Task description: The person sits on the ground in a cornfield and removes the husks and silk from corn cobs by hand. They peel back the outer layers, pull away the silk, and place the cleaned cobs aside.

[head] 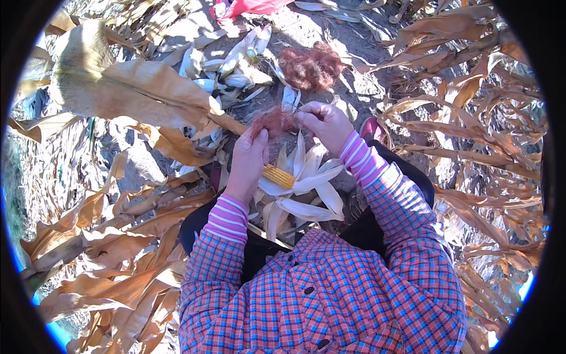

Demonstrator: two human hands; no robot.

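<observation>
My left hand (pixel 248 161) is closed around the upper part of a yellow ear of corn (pixel 279 176), with its thumb against a loose tuft of reddish-brown corn silk (pixel 275 121). The hand hides the tip of the ear. Pale husks (pixel 311 181) are peeled back and fan out from the ear's lower end. At the right edge of the tuft, my right hand (pixel 325 121) pinches strands of silk between thumb and fingertips. Beyond both hands, a larger heap of corn silk (pixel 311 66) lies on the ground.
Several ears in pale husks (pixel 236 71) are piled ahead, left of the silk heap. A broad dry corn leaf (pixel 132 84) juts in from the left. Dry corn stalks (pixel 477 155) crowd the right side, and more dry leaves (pixel 110 283) the lower left. Red fabric (pixel 252 8) lies at the top.
</observation>
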